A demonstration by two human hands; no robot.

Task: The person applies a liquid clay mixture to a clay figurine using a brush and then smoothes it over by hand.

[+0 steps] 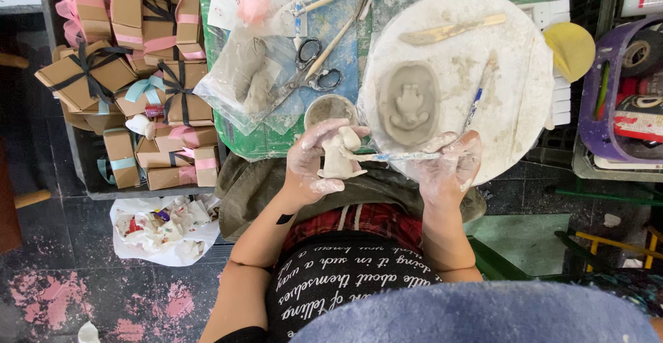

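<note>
A: Currently, left hand (pixel 314 163) is wrapped round a small pale clay figure (pixel 338 155), held above the lap at the near edge of the green table (pixel 255 143). Fingers curled and pinching the figure's body; thumb on the near side.

B: And the right hand (pixel 449 167)?

A: Closed on a thin modelling tool (pixel 400 156), fingers pressed together round its handle. Tool lies level, tip meeting the figure's side. Both hands are smeared with wet clay.

B: Handling notes on the figure?

A: Judged soft and damp, light, easily dented. Surface looks slick, so a firm squeeze would likely deform it. The thin flared base and any small projecting parts seem the weakest points. Best hold appears to be the thick middle of the body, with broad light contact.

B: Surroundings?

A: Round white board (pixel 483 81) on the table, carrying an oval clay relief (pixel 409 103) and a flat wooden knife (pixel 452 31). Small cup (pixel 330 110) just beyond the figure. Scissors (pixel 314 63) and a clear bag holding grey clay (pixel 252 81) to the left. A crate of ribboned cardboard gift boxes (pixel 131 60) farther left, well apart from the hands. Yellow sponge (pixel 572 47) at the board's right.
</note>
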